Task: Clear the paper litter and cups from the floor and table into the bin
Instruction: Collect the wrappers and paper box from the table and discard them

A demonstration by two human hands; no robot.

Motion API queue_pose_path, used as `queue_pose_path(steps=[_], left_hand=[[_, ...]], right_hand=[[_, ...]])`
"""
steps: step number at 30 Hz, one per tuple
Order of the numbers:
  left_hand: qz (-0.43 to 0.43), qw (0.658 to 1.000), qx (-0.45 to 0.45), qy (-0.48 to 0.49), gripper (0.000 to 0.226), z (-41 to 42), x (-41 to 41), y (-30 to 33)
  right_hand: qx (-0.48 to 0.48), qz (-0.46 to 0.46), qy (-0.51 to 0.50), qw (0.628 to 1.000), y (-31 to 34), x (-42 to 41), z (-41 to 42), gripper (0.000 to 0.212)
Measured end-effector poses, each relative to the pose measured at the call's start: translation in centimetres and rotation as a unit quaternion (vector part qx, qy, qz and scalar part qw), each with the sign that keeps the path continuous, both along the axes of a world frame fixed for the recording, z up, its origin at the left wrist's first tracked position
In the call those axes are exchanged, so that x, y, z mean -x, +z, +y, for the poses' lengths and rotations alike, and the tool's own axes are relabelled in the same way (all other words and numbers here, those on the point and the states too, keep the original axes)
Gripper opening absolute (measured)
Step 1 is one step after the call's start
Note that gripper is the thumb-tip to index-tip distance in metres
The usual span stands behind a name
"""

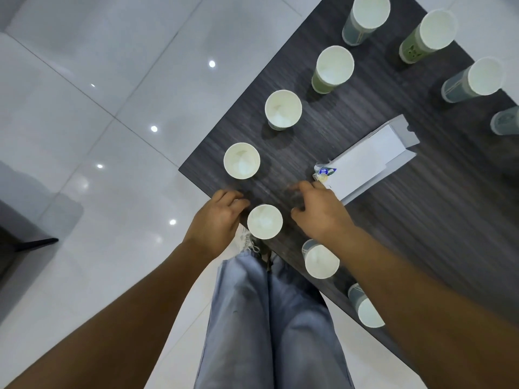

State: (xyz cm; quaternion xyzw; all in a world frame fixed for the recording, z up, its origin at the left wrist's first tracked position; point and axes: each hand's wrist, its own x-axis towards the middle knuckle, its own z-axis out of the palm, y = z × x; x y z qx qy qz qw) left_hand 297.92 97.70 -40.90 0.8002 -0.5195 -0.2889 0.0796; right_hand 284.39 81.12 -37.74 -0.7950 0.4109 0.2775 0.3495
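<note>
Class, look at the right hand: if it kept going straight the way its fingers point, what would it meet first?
Probably nothing at once: the right hand points its fingers up and left over bare table. Further along that line stands an upright paper cup. The crumpled wrapper lies off to the side. Height above the table is unclear.

Paper cups (283, 109) ringing the table (393, 220), flattened carton (370, 161) in their middle, floor (84, 108) to the left

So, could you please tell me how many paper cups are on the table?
10 visible: five along the left edge, three far right, two nearest. More may lie outside the frame.
</note>
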Motion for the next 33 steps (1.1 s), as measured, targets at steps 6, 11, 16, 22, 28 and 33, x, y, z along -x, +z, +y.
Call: queue_pose_path(steps=[6,11,16,22,28,33], left_hand=[[-0.027,0.998,0.048,0.035,0.029,-0.7,0.2,5.1],[-0.013,0.997,0.076,0.027,0.023,-4.1,0.9,7.1],[0.019,0.998,0.064,0.006,0.025,-8.5,2.0,6.7],[0.027,0.997,0.036,-0.058,0.031,-12.7,2.9,4.9],[0.018,0.996,0.016,-0.084,0.031,-15.0,2.2,3.1],[0.015,0.993,0.018,-0.111,0.029,-16.9,1.7,2.4]], right_hand=[[0.019,0.005,-0.035,0.999,3.2,0.5,-1.4,0.045],[0.051,0.043,-0.055,0.996,3.6,2.1,-3.8,0.047],[0.111,0.076,-0.104,0.985,2.2,3.9,-6.7,0.050],[0.158,0.091,-0.200,0.963,-0.4,4.2,-9.0,0.056],[0.140,0.116,-0.317,0.931,-4.2,1.7,-9.7,0.082],[0.113,0.129,-0.376,0.911,-6.7,0.4,-10.5,0.097]])
